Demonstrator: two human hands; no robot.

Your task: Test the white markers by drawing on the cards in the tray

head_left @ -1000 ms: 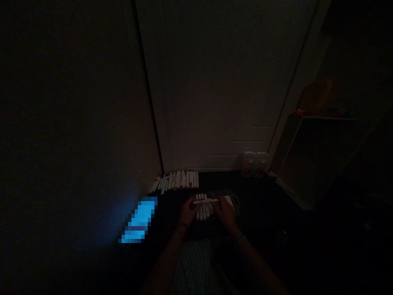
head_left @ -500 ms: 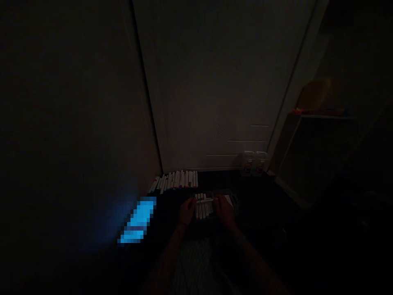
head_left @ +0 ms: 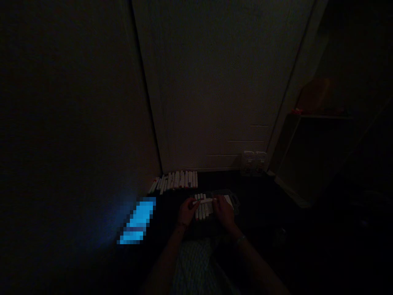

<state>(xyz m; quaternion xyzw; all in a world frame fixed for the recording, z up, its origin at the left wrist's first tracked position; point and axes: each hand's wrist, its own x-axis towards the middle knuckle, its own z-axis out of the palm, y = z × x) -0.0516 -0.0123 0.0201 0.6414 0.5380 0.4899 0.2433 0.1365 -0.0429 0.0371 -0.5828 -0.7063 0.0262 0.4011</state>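
1. Lower centre of frame: white marker (head_left: pixel 206 200) sits crosswise above the marker row (head_left: pixel 200 212) in the clear case (head_left: pixel 236 200).
2. Hands: left hand (head_left: pixel 187 210), right hand (head_left: pixel 224 210) nearly closed, pinching its opposite ends.
3. Step, judged: two-handed marker handling; next move calls for coordinated fingertips.

The markers (head_left: pixel 200 211) are white, the tabletop (head_left: pixel 260 196) black, the pixelated patch (head_left: pixel 140 213) bright blue.

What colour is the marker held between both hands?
The marker looks white; the dim head view shows it.
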